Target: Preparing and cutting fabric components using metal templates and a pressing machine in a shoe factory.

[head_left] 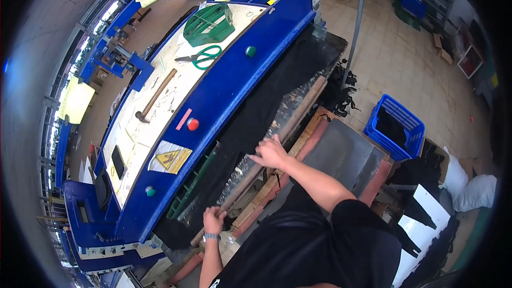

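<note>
Hands, two: left hand [213, 220] at 7 o'clock, grip closed around the long wooden bar [277, 130]; right hand [270, 153] fingers spread flat on it. On the blue machine [229, 82]: one green-handled scissors [201, 57], one wooden-handled hammer [154, 97].

Left hand [214, 219] gripping near end of long wooden bar [277, 136]; right hand [270, 153] flat on the bar farther along; black sheet [266, 101] spread under blue press [224, 90]; green scissors [201, 56] and hammer [154, 97] on press top; blue crate [397, 128] on floor at right.
</note>
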`<state>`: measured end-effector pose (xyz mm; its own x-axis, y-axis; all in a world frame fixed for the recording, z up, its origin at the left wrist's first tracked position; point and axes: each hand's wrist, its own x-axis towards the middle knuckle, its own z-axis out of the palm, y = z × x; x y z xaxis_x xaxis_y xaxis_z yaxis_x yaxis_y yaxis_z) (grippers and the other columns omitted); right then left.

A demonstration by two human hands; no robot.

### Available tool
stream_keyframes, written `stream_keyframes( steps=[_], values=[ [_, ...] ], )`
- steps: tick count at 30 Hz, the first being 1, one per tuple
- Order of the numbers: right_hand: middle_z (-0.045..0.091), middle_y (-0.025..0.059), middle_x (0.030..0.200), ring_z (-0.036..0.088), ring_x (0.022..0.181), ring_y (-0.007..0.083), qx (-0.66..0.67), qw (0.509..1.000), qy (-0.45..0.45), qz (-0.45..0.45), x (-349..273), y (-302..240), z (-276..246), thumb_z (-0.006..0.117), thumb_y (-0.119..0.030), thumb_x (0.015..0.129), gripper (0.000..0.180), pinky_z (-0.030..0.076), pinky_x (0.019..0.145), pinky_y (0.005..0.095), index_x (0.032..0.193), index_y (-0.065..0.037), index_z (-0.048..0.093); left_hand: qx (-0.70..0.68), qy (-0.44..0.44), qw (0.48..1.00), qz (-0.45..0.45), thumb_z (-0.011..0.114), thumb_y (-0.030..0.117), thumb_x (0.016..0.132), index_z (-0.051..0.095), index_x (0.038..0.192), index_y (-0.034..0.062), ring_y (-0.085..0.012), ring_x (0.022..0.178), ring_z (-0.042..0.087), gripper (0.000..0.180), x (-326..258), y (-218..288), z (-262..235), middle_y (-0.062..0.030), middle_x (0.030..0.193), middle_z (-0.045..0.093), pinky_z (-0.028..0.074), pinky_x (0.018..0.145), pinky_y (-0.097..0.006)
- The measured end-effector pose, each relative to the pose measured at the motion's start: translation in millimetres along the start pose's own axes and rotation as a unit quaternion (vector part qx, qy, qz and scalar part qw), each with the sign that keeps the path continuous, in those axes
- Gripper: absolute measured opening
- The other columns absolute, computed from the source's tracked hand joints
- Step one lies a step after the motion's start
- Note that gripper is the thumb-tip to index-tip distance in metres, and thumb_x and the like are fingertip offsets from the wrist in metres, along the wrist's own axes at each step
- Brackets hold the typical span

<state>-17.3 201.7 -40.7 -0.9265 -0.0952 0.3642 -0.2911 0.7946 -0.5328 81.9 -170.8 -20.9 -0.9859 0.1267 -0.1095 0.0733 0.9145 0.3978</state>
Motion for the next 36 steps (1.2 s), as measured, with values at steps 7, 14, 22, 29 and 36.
stream_keyframes(
  steps=[7, 14, 22, 29, 36],
  values=[
    [0.054, 0.0017, 0.066, 0.057, 0.071, 0.0199, 0.01, 0.987, 0.149, -0.052, -61.9, 9.1, 8.3, 0.074, -0.027, 0.082, 0.031, 0.039, 0.073, 0.0372, 0.059, -0.015, 0.058, -0.028, -0.085, 0.996, -0.023, 0.093, 0.03, 0.061, 0.069, 0.076, 0.0045, -0.0347, 0.075, 0.065, 0.038, -44.9, 8.1, 16.2, -0.0143, 0.078, 0.064, 0.053, 0.066, -0.043],
    [0.053, -0.0021, 0.071, 0.054, 0.07, 0.018, -0.004, 0.996, 0.076, -0.038, -112.7, 12.4, -22.4, 0.079, -0.028, 0.074, 0.029, 0.039, 0.072, 0.0366, 0.061, -0.017, 0.055, -0.067, -0.146, 0.983, -0.085, 0.076, 0.017, 0.07, 0.067, 0.07, 0.0077, -0.0335, 0.066, 0.063, 0.013, -97.3, 8.6, 45.7, -0.0164, 0.069, 0.063, 0.05, 0.062, -0.041],
    [0.054, -0.0022, 0.073, 0.056, 0.072, 0.0166, -0.031, 0.999, 0.01, -0.029, -152.0, 10.2, -52.5, 0.076, -0.028, 0.078, 0.026, 0.04, 0.073, 0.0351, 0.066, -0.018, 0.056, -0.138, -0.216, 0.959, -0.122, 0.069, 0.021, 0.076, 0.072, 0.086, 0.0089, -0.0296, 0.069, 0.057, 0.016, -141.1, -5.7, 83.5, -0.0147, 0.073, 0.06, 0.045, 0.062, -0.041],
    [0.053, 0.0026, 0.072, 0.055, 0.07, 0.0229, -0.06, 0.997, 0.031, -0.028, -166.0, 3.0, -55.0, 0.076, -0.024, 0.077, 0.025, 0.04, 0.071, 0.0372, 0.067, -0.014, 0.056, -0.086, -0.22, 0.967, -0.098, 0.083, 0.027, 0.071, 0.069, 0.075, 0.0082, -0.0267, 0.064, 0.068, 0.023, -144.8, 30.9, 59.7, -0.0114, 0.066, 0.066, 0.052, 0.059, -0.037],
    [0.059, 0.0037, 0.083, 0.057, 0.08, 0.0242, -0.078, 0.994, 0.043, -0.068, -164.7, -29.7, -57.3, 0.076, -0.02, 0.08, 0.013, 0.041, 0.074, 0.0386, 0.081, -0.012, 0.066, -0.24, -0.073, 0.966, -0.056, 0.082, 0.024, 0.081, 0.071, 0.083, 0.0041, -0.0178, 0.061, 0.067, 0.022, -164.1, 43.3, 40.5, -0.0082, 0.069, 0.069, 0.053, 0.059, -0.031]
  ],
)
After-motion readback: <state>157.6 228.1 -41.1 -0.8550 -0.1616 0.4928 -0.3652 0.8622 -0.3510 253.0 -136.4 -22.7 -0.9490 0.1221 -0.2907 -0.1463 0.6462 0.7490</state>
